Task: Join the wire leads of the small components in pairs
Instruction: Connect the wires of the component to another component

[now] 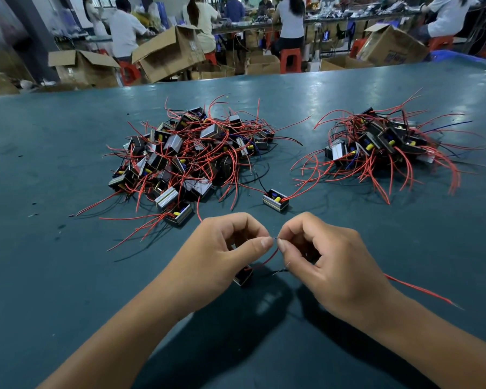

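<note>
Red lead (pixel 270 258) pinched at its bare tip between left hand (pixel 222 248) and right hand (pixel 326 256), fingertips nearly touching; small component (pixel 243 275) under left palm, on table (pixel 54 164).

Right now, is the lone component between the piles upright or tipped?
Upright: the lone component sits flat on the table, open top showing yellow part.

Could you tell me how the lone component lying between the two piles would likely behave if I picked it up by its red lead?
The lone component would probably dangle and swing, since its red lead curves loosely across the table and looks floppy. The boxy body looks small, so likely light. Its black lead runs toward the left pile and might snag there.
</note>
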A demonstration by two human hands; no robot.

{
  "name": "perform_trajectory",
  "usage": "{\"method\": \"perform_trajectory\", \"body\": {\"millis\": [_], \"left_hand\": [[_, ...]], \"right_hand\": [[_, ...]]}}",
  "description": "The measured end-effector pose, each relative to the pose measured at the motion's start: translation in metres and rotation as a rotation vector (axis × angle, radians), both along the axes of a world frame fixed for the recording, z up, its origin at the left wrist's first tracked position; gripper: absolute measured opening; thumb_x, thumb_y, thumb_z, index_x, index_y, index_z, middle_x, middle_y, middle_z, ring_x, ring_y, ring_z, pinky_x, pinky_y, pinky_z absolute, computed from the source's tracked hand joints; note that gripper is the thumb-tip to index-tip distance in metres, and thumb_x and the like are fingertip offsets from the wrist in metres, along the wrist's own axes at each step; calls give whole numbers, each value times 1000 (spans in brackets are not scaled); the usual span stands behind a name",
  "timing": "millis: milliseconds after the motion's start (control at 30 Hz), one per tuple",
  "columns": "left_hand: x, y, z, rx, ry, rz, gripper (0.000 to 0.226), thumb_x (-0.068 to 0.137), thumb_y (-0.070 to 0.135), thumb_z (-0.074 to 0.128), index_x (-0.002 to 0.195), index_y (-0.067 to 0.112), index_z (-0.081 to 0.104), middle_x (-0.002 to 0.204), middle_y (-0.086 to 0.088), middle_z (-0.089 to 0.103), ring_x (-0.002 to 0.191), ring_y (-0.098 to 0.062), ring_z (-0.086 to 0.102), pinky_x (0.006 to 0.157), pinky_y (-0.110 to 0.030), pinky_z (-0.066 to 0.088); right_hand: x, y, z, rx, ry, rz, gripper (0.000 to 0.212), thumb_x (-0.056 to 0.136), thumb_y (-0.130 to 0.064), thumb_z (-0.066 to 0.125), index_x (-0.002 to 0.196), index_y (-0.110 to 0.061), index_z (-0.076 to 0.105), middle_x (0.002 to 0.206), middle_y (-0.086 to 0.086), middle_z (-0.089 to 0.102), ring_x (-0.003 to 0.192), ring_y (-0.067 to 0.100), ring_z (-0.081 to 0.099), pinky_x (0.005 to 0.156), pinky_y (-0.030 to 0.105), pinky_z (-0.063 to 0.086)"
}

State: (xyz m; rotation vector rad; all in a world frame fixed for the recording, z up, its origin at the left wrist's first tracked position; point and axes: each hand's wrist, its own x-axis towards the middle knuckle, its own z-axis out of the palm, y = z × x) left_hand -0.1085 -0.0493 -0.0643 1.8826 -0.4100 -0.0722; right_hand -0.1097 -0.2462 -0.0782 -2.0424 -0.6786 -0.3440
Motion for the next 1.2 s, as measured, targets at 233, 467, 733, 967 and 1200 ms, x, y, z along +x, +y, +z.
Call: {"method": "perform_trajectory", "body": {"millis": [233, 467, 733, 967, 1200], "left_hand": [[3, 3, -3, 28, 62, -65, 15, 85, 34, 73, 97, 26, 67, 86, 8, 68, 69, -14, 57, 64, -38, 51], [6, 1, -9, 115, -42, -42, 11, 90, 34, 66, 87, 23, 64, 67, 16, 57, 59, -9, 47, 58, -27, 42], [11, 15, -4, 275, -182, 37, 8, 96, 25, 67, 93, 32, 68, 76, 24, 63, 62, -3, 56, 62, -17, 46], [17, 55, 8, 808, -174, -144, 51, 84, 49, 74, 131, 43, 54, 127, 29, 52, 122, 10, 42, 105, -15, 33], [17, 46, 7, 781, -298, -78, 23, 91, 35, 71, 113, 29, 67, 103, 15, 61, 97, -3, 54, 89, -24, 42]], "right_hand": [[3, 1, 0, 40, 26, -43, 5, 89, -22, 61, 84, -23, 60, 68, -12, 62, 53, 5, 51, 51, 9, 34], [3, -1, 0, 26, 27, -46, 4, 91, -27, 59, 88, -25, 60, 70, -7, 65, 60, 14, 60, 54, 27, 46], [10, -6, 4, -26, 73, -39, 4, 95, -20, 62, 95, -25, 61, 78, -5, 68, 72, 14, 65, 67, 33, 50], [23, -26, 20, -148, 135, -194, 22, 91, -15, 62, 109, -27, 59, 103, -18, 65, 98, -1, 61, 84, 7, 40], [20, -31, 22, -678, 277, -259, 27, 83, -45, 71, 100, -30, 56, 94, -15, 61, 89, 11, 59, 82, 32, 50]]}}
